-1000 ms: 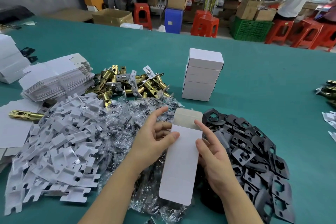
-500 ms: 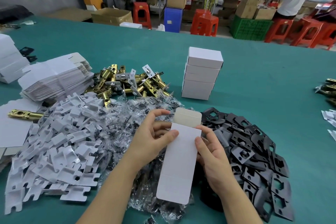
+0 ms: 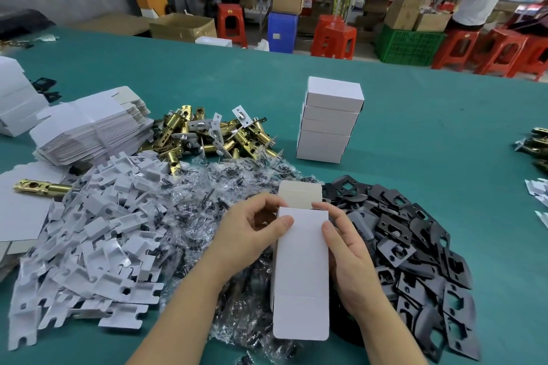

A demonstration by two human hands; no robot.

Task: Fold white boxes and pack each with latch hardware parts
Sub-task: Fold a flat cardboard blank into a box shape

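A flat, unfolded white box (image 3: 301, 272) stands upright between my hands, its grey top flap up. My left hand (image 3: 252, 234) grips its upper left edge, thumb on the front and fingers curled behind. My right hand (image 3: 350, 255) holds the right edge the same way. Under and around the box lie clear bags of screws (image 3: 207, 195), black strike plates (image 3: 415, 240), white card inserts (image 3: 98, 240) and brass latch bolts (image 3: 207, 133). A stack of flat box blanks (image 3: 92, 127) sits at the left.
Several closed white boxes (image 3: 329, 121) are stacked behind the parts on the green table (image 3: 430, 115). One brass latch (image 3: 41, 187) lies on white card at the left edge. More latches (image 3: 536, 148) sit at the far right. Red stools and a person stand beyond the table.
The box has turned more upright and come nearer. My left fingers have curled round its top left corner, and my right hand has slid up along the right edge.
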